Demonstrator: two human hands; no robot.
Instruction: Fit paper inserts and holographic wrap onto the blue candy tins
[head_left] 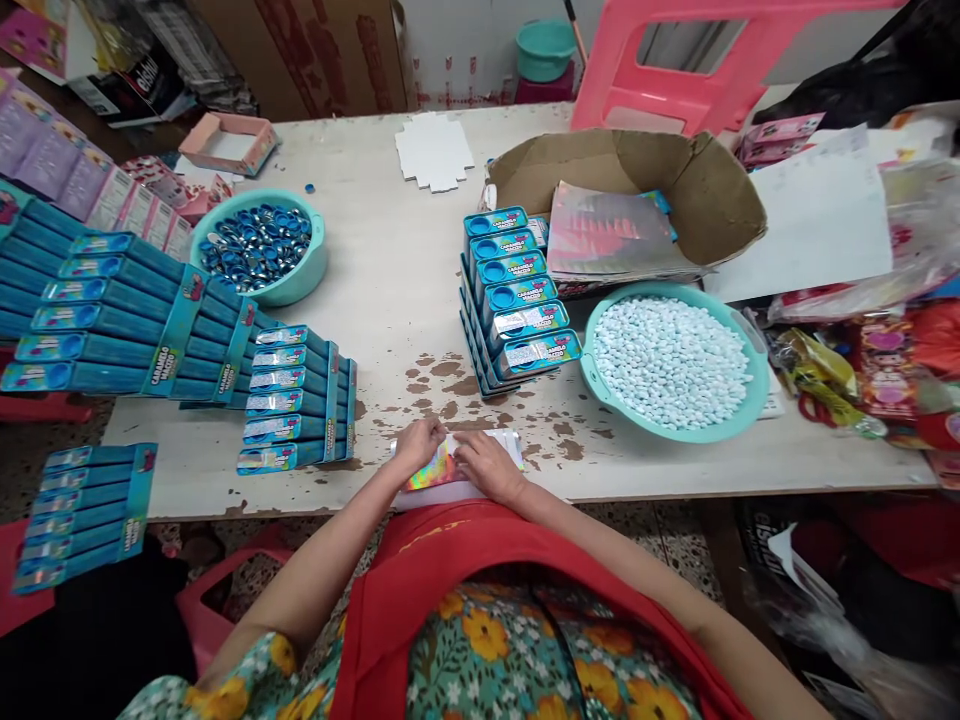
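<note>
At the table's front edge lies a shiny sheet with rainbow reflections and a silvery-white far part. My left hand is closed in a pinch over its left side; what the fingertips hold is too small to make out. Across the sheet's right half rests my right hand, fingers stretched over it and slightly apart. Just beyond my hands stands a display tray of blue tins, lettered "Caramelo Macizo". The nearest tins carry shiny labels on their ends; the farther ones show bare round recesses.
Right of the tins, a turquoise basin holds pale candies. Behind it sits a cut-down cardboard box with printed sheets. At left are stacked tin displays and a basin of blue caps. A pink stool stands behind.
</note>
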